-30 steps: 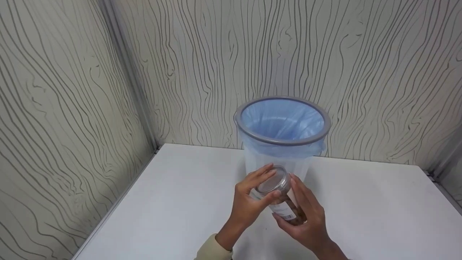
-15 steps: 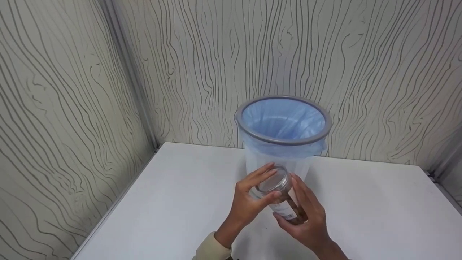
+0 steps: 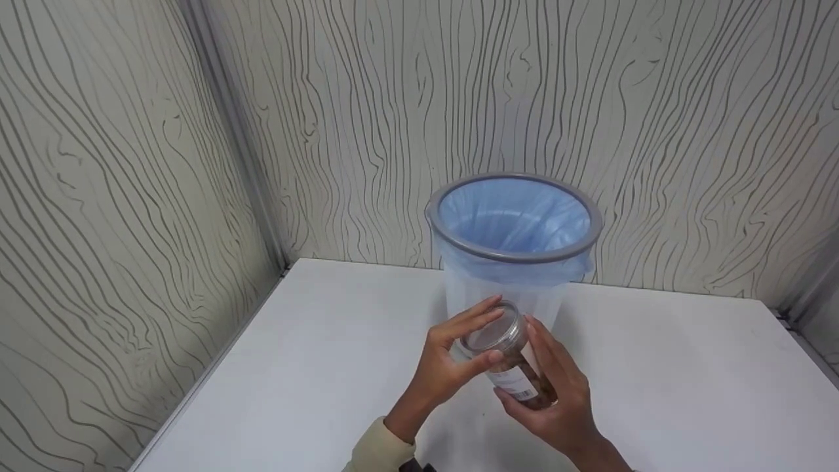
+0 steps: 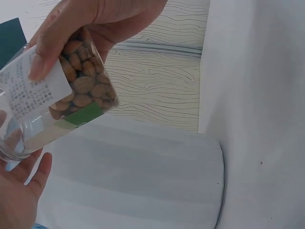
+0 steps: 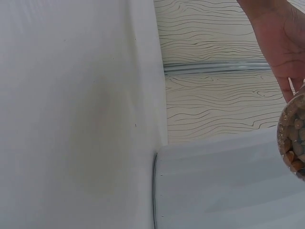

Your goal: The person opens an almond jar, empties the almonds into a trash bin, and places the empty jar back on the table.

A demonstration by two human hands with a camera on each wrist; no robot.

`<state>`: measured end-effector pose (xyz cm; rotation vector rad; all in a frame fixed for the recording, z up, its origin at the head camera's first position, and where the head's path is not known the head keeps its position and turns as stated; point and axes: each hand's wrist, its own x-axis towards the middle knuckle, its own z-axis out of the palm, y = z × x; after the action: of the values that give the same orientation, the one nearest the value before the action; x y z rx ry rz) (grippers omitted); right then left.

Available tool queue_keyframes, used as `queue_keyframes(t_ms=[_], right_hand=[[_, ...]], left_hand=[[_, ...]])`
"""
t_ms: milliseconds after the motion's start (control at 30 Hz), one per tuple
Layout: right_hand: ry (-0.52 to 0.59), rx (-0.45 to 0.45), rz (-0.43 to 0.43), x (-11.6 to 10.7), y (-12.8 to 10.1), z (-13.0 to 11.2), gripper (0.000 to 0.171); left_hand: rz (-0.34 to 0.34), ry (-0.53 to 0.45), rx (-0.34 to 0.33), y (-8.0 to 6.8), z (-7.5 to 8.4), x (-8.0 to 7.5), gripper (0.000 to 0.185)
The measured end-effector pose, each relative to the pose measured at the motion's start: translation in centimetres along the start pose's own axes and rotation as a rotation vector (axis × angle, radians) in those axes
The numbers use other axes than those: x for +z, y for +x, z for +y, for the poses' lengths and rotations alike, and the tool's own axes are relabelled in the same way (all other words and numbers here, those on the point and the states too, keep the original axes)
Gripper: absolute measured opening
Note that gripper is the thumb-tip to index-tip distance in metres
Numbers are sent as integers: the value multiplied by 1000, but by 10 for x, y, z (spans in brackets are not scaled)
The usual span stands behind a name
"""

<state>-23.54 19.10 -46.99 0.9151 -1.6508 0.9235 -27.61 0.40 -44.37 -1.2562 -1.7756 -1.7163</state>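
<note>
Closest to me, the right hand (image 3: 554,400) cradles the body of a clear jar (image 3: 508,357), fingers wrapped round its labelled side, tipping it so the top leans away towards the bin. From the left wrist view you can see why it needs a firm hold: the jar is packed with brown nuts (image 4: 83,88) that crowd against the wall under the white label (image 4: 33,90). Just above, the left hand (image 3: 452,360) sits on the lid (image 3: 493,333), fingers arched over the rim and thumb pinching from below, a grip that looks suited to twisting while the other hand steadies the body. The jar hangs in the air over the white bench (image 3: 314,367), clear of its surface, right in front of the bin's wall. Behind it stands the bin (image 3: 452,246), pale and translucent, with a blue liner (image 3: 514,219) folded over a grey rim, its mouth wide and facing up. Beyond that, the wavy-lined wall panels (image 3: 688,131) close in the corner.
</note>
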Motion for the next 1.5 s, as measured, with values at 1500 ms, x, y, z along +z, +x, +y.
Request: queue_keyframes(t_ms=[1500], right_hand=[[-65,12,-29,-1,-6,7,81]], left_hand=[[115,148,-4,0,6,9,46]])
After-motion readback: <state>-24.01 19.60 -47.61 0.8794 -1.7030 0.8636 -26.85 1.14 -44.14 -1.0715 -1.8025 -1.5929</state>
